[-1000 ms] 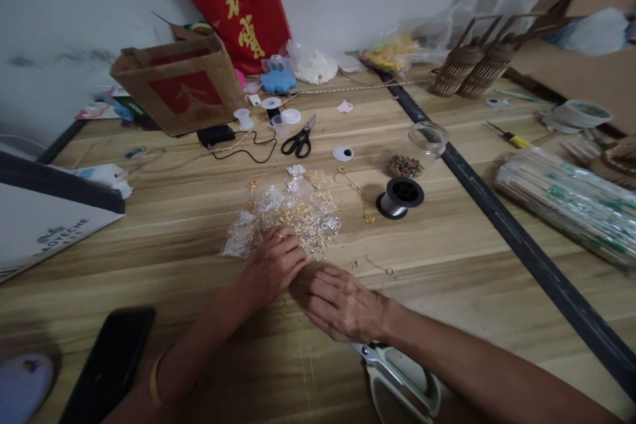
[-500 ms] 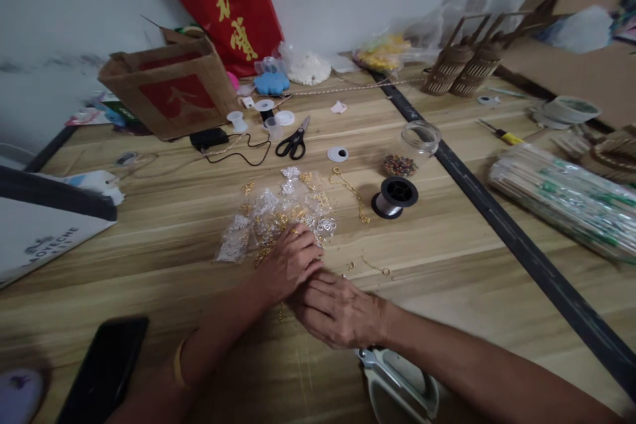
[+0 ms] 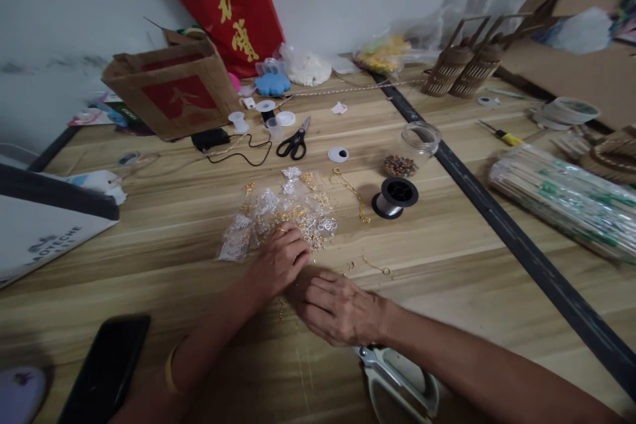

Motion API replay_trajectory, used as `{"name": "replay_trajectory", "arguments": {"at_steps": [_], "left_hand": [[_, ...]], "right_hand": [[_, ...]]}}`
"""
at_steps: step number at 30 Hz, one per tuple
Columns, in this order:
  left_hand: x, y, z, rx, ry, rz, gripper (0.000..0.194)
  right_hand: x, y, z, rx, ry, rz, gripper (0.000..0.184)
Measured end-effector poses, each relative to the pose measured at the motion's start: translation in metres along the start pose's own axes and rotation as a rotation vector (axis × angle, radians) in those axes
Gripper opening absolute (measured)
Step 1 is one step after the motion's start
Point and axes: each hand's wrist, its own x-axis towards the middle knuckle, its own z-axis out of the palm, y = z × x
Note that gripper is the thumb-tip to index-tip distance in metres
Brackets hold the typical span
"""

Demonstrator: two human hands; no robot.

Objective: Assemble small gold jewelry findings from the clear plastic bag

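My left hand (image 3: 279,258), a ring on one finger, is closed in front of the small bags of silver and gold jewelry findings (image 3: 268,205). Its fingertips are hidden, so what they pinch does not show. Beside it, lower right, my right hand (image 3: 338,308) is curled over the table with its fingertips out of sight. A bit of gold chain (image 3: 281,308) pokes out below the hands. Right of them lies a short gold chain with a ring (image 3: 376,266). Large pale-handled scissors (image 3: 397,377) lie partly under my right forearm.
A black spool of wire (image 3: 395,197) and a clear jar of beads (image 3: 410,152) stand to the right. Black scissors (image 3: 294,142) and a longer gold chain (image 3: 352,193) lie farther back. A phone (image 3: 106,368) is at lower left, bundled wooden sticks (image 3: 566,202) at right.
My left hand moved right against my right hand, then back left, leaving a small gap. My right hand stays nearly in place. The view shifted slightly.
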Motion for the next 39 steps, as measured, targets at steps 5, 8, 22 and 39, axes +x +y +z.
{"name": "replay_trajectory", "arguments": {"at_steps": [5, 8, 22, 39], "left_hand": [[-0.008, -0.004, -0.004, 0.031, 0.026, -0.03, 0.02], [-0.011, -0.005, -0.005, -0.001, 0.038, -0.047, 0.018], [-0.006, -0.008, 0.002, -0.079, 0.147, -0.018, 0.012], [0.029, 0.002, 0.008, 0.09, 0.059, 0.005, 0.014]], "right_hand": [[0.0, -0.001, -0.001, -0.006, 0.003, 0.002, 0.013], [0.002, -0.001, -0.002, -0.005, 0.016, 0.002, 0.015], [0.006, 0.001, -0.005, 0.018, -0.002, 0.029, 0.019], [0.008, 0.001, -0.007, -0.007, 0.066, 0.015, 0.022]]}}
